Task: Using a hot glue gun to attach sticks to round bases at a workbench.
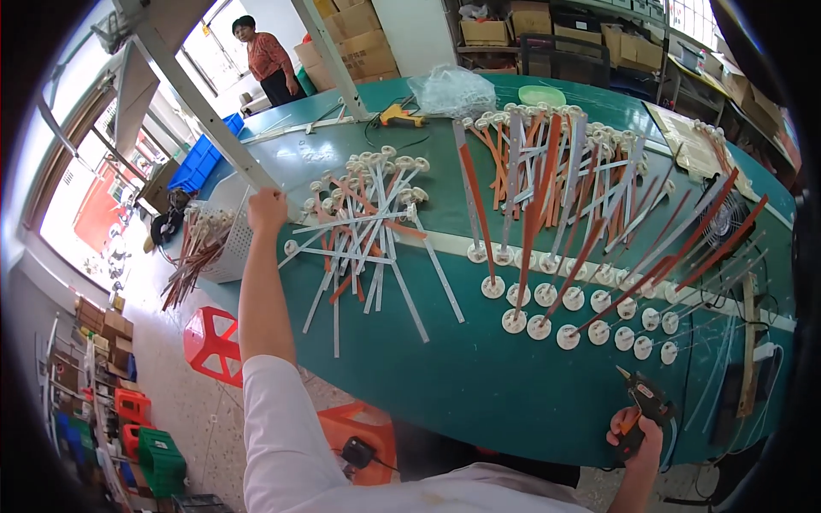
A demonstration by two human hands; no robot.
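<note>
My left arm stretches out to the left, and my left hand (pixel 268 209) is closed beside the rim of a white perforated basket (pixel 244 248) and the foot of a metal post (pixel 227 141). What its fingers hold, if anything, is hidden. At the lower right, my right hand (pixel 640 438) grips a black hot glue gun (pixel 647 400), its tip angled up and left. Beyond the gun stand rows of white round bases (pixel 568 336) with brown and grey strips (pixel 534 205) rising from them. Similar strips with round ends fill the basket.
A loose pile of grey and brown strips (pixel 368 231) lies at mid-table. Farther back are a yellow tool (pixel 402 115), a clear plastic bag (pixel 453 90) and a green bowl (pixel 542 95). A small fan (pixel 725 218) stands right. Red stools (pixel 214 342) flank the table; another person (pixel 272 64) stands far left.
</note>
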